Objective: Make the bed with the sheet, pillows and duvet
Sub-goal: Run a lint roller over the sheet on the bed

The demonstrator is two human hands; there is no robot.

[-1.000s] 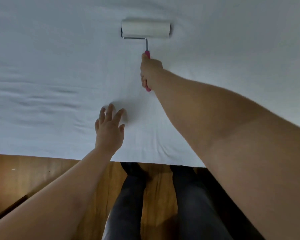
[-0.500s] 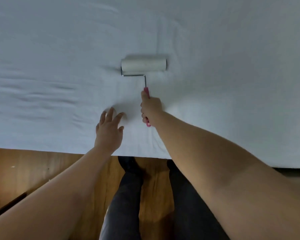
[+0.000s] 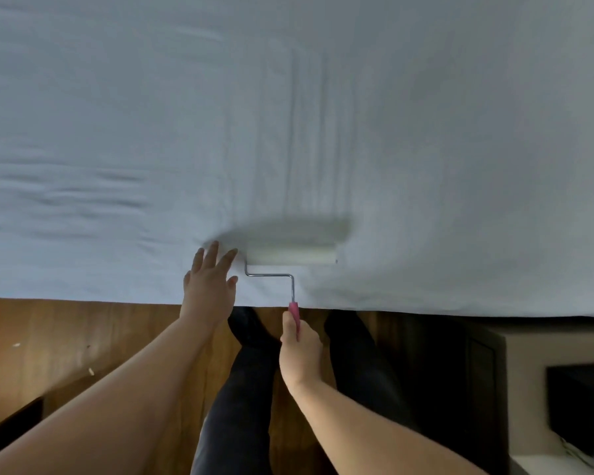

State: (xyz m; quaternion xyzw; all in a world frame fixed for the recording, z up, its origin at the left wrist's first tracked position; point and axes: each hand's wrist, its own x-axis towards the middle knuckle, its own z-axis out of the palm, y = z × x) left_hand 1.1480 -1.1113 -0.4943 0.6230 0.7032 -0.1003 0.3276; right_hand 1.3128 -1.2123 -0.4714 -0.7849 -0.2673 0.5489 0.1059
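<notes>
The white sheet (image 3: 426,114) covers the bed from edge to edge, its near hem running along the wooden floor (image 3: 48,344). It is mostly flat, with shallow creases left of centre and a band of faint straight tracks running from far to near through the middle. No pillows or duvet are in view, so the task seems to be at the sheet stage, with both of them yet to come.

The lint roller (image 3: 294,257) now lies close to the near edge of the bed, where a second ago it was far out across the sheet; the stroke has been pulled back toward the person. Its drum is smeared by motion, so I cannot say for certain that it touches the cloth.

The right hand (image 3: 300,354) has drawn back past the bed's edge, its fingers wrapped round the pink handle. The left hand (image 3: 210,286) stays flat on the sheet just left of the drum, fingers straight and spread, apparently pinning the fabric.
</notes>
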